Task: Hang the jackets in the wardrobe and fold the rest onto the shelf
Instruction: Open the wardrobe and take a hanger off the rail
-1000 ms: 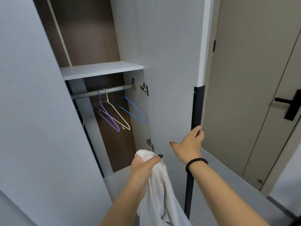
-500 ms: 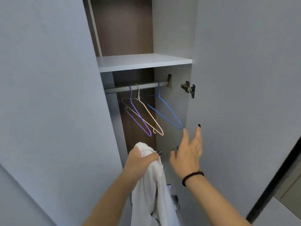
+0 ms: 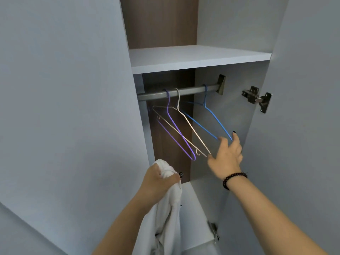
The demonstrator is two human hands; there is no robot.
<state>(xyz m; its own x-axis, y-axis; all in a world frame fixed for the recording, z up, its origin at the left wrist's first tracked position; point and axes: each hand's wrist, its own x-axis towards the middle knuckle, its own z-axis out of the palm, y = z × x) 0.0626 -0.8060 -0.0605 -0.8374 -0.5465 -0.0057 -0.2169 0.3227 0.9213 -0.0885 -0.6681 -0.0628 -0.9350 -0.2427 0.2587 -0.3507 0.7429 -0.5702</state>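
Three wire hangers hang on the rail (image 3: 184, 92) inside the wardrobe: a purple hanger (image 3: 176, 133), a white hanger (image 3: 191, 129) and a blue hanger (image 3: 211, 122). A second ago the right hand (image 3: 227, 156) was on the edge of the door, swinging it open; now it has let go and reached in under the shelf (image 3: 193, 59), its fingers (image 3: 234, 138) spread apart and arriving at the lower corner of the blue hanger, just beside the white one's tip. Whether it already touches the wire I cannot tell, and nothing is gripped yet. The view has also closed in on the opening.

Meanwhile the left hand (image 3: 161, 181) keeps its fingers clamped round the bunched top of the white jacket (image 3: 165, 214), which hangs down in front of the wardrobe's lower part, not yet on any hanger. With the door out of the way, the likely next step is taking a hanger off the rail to dress it with the jacket.
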